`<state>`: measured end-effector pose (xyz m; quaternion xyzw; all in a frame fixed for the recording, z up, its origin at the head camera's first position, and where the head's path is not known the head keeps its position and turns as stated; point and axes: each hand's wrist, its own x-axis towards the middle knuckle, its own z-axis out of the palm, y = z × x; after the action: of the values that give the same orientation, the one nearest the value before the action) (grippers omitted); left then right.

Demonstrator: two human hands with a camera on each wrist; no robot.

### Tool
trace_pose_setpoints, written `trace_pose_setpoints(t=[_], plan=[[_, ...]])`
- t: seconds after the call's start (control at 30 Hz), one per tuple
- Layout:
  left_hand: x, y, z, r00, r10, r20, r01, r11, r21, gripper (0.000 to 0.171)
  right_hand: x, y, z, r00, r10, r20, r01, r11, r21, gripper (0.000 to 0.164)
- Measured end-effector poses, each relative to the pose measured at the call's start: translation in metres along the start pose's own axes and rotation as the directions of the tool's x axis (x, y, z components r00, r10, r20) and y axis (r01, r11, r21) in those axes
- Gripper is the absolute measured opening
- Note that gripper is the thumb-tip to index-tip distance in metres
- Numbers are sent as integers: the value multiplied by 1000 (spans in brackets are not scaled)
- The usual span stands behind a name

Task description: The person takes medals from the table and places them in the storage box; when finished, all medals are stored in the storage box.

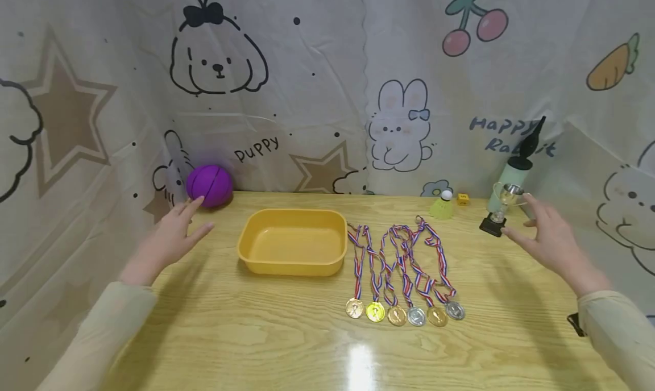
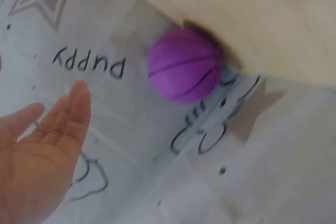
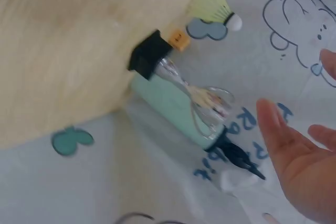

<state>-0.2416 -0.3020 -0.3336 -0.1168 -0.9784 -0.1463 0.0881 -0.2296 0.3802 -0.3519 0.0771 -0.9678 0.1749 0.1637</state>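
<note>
My left hand hovers over the table's left side with fingers extended and nothing held. Its fingertips overlap the purple ball in the head view, while the left wrist view shows a gap between the ball and the hand. On the right, my right hand is held out with thumb and fingers apart, empty. Closest to it stands a small trophy cup on a black base, upright on the table. Just behind the trophy is a pale green cylinder with a black pointed top.
A yellow basin sits left of centre. Beside it lie several medals in a row, their striped ribbons stretched toward the back. A yellow-green shuttlecock and a small yellow cube are near the printed curtain.
</note>
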Motion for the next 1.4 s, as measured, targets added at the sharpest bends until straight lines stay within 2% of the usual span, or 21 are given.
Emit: trace_pose_setpoints(t=[0.13,0.23,0.33,0.4,0.47,0.57,0.8,0.93,1.03,1.2,1.4], plan=[[5,-5,15,999,8,-43,-12,996,-88,60,-1,3,11,995,86,51,-90,992,88,89],[7,-8,24,998,2,-63,-10,992,-124,47,-2,4,17,981,153,119,-174,967,184,93],[10,-11,32,999,-36,-22,30,977,-211,40,-3,3,22,957,206,203,-258,925,277,97],[11,-12,37,998,-61,16,63,958,-281,37,-4,2,26,940,225,255,-304,893,332,98],[12,-12,43,996,-76,49,88,938,-337,35,-4,1,31,924,234,302,-343,858,383,97],[13,-11,49,994,-86,70,106,922,-373,33,-6,0,39,900,231,368,-388,809,441,92],[17,-6,61,985,-102,136,149,903,-403,35,-12,-10,60,818,219,532,-504,719,478,86],[18,-4,66,980,-99,170,166,881,-443,36,-16,-17,71,792,181,583,-531,675,512,83],[19,-1,69,976,-99,193,180,866,-467,36,-19,-21,77,777,151,612,-541,658,524,80],[20,1,74,968,-110,224,207,857,-472,35,-23,-30,85,750,142,645,-559,658,505,75],[20,5,79,964,-107,245,212,864,-457,35,-25,-38,91,747,152,647,-564,661,496,68]])
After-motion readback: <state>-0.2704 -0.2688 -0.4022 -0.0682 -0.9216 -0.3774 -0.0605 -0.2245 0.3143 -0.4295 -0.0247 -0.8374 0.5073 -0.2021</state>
